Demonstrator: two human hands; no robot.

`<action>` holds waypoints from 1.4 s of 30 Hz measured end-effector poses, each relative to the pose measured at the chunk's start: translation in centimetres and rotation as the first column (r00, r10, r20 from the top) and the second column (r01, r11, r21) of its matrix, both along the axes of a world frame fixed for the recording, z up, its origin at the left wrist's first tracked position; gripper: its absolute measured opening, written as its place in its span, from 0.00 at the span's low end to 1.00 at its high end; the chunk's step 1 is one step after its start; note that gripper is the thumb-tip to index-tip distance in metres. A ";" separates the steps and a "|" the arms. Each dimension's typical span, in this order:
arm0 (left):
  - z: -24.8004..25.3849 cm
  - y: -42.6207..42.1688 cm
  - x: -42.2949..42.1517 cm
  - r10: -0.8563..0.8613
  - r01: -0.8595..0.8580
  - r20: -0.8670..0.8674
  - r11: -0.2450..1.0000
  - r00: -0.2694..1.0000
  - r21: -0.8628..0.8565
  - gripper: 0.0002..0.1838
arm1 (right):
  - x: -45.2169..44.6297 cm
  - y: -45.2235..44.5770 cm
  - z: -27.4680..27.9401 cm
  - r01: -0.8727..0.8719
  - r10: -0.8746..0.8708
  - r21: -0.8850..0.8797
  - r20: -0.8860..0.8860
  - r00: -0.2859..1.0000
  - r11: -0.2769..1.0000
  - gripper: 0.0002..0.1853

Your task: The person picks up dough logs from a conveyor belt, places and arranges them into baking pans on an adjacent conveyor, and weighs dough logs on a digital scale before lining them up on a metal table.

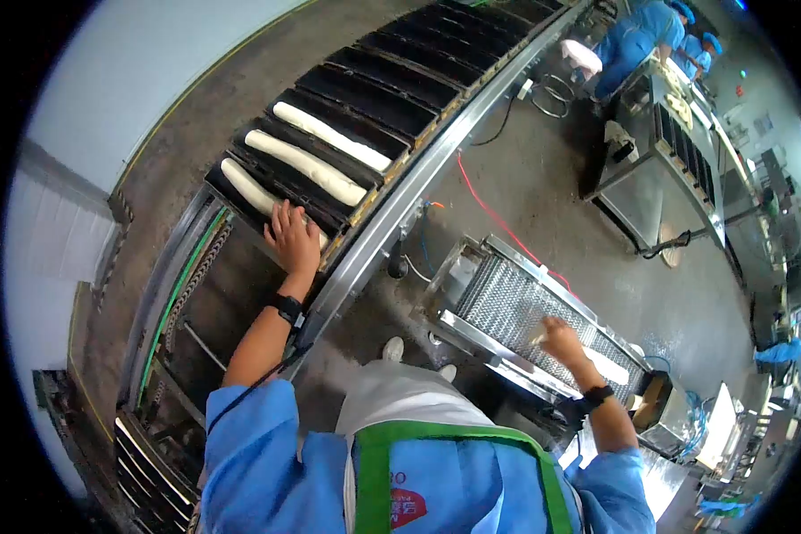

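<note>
Long white dough rolls (307, 166), black rectangular metal pans (358, 102), a silver metal-mesh conveyor (505, 298) and co-workers (632, 46) in blue caps (683, 11) show an industrial bakery.

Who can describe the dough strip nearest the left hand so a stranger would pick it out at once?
Find the conveyor with its row of black moulds, running to the top of the picture. In the mould at the row's near end lies a pale dough strip. The two strips beside it lie uncovered; only this one is partly hidden by the left hand.
</note>
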State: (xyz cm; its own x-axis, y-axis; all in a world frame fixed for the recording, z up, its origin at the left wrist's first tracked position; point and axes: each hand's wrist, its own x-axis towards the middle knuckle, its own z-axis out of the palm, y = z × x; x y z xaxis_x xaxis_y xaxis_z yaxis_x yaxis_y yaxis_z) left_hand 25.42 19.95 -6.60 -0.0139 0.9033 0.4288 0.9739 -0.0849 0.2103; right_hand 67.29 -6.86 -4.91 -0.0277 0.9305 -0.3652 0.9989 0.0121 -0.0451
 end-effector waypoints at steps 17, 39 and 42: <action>0.9 -2.7 1.4 -0.030 0.029 0.059 1.000 0.998 0.008 0.12 | -6.9 28.1 19.5 0.603 0.274 0.688 -0.720 0.637 0.404 0.19; -1.8 9.5 -8.7 -0.194 0.191 0.112 0.981 0.974 0.037 0.15 | 2.3 -4.6 -2.2 0.712 -0.704 0.052 0.217 0.676 0.700 0.29; -2.4 11.4 -10.3 -0.106 0.109 -0.092 0.994 0.990 0.032 0.16 | 1.3 -2.0 -2.1 0.657 -0.662 0.140 0.317 0.679 0.741 0.22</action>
State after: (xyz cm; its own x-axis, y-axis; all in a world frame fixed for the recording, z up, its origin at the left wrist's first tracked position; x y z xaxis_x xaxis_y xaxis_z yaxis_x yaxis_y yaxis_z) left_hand 15.11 31.36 -9.04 0.1227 0.8812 0.4566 0.9736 -0.1961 0.1168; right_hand 68.62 -8.84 -6.97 0.7119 0.6665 -0.2212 0.7012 -0.6572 0.2766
